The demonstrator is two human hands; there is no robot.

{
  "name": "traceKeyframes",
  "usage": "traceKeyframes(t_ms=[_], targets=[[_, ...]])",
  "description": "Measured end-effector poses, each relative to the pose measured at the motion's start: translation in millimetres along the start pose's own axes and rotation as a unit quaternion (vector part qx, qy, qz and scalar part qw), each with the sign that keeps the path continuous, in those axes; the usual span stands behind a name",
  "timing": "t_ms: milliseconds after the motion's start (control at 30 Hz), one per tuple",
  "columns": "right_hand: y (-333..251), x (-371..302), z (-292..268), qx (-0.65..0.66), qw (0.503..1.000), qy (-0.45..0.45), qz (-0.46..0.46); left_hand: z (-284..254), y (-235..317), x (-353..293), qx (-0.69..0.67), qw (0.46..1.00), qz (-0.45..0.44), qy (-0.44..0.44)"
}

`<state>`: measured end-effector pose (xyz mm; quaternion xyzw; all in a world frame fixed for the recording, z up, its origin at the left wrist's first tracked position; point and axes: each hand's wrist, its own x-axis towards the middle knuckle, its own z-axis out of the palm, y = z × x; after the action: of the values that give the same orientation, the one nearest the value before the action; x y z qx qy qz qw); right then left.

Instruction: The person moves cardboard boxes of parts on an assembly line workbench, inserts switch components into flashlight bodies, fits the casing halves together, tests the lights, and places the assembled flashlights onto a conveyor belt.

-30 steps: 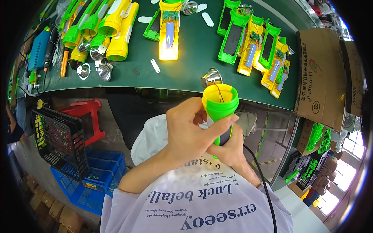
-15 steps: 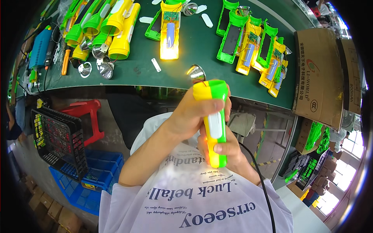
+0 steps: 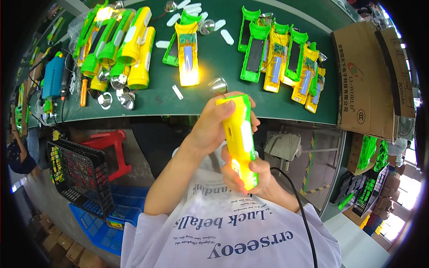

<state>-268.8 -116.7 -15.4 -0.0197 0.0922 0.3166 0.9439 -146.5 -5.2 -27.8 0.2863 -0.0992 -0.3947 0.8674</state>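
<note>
Here, the left hand (image 3: 212,124) gripped the far end of 1 yellow-green flashlight casing (image 3: 237,139), the right hand (image 3: 264,179) its near end; 1 reflector (image 3: 218,85) sat just beyond them. The casing's mouth, visible 1 second earlier, had turned away.

Grips a yellow-and-green torch (image 3: 239,129) just off centre, wide end toward 12 o'clock, with the left hand (image 3: 212,121) around that end and the right hand (image 3: 263,178) around the glowing lower end. Shows a silvery reflector (image 3: 218,85) just beyond, at 12. Includes, on the green table (image 3: 152,103), an opened, lit torch (image 3: 188,60) at 11, clustered torches (image 3: 129,50) at 10 and opened housings (image 3: 275,67) at 1. Takes in a cardboard box (image 3: 371,82) at 2.
</note>
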Motion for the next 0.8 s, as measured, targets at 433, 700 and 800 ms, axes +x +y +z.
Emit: traceKeyframes(t_ms=[433, 700, 800], targets=[[-16.9, -20.1, -9.6, -0.08, 0.993, 0.077, -0.05, 42.7, 22.0, 8.3, 0.467, 0.866, -0.155, 0.086], [-28.3, -24.5, -8.4, -0.139, 0.972, 0.117, -0.151, 13.8, 85.9, 11.4, 0.576, 0.794, -0.017, 0.194], [-30.3, -25.7, 2.1, -0.244, 0.941, 0.153, -0.177, 15.6, 95.7, 25.1, 0.712, 0.673, 0.05, 0.196]])
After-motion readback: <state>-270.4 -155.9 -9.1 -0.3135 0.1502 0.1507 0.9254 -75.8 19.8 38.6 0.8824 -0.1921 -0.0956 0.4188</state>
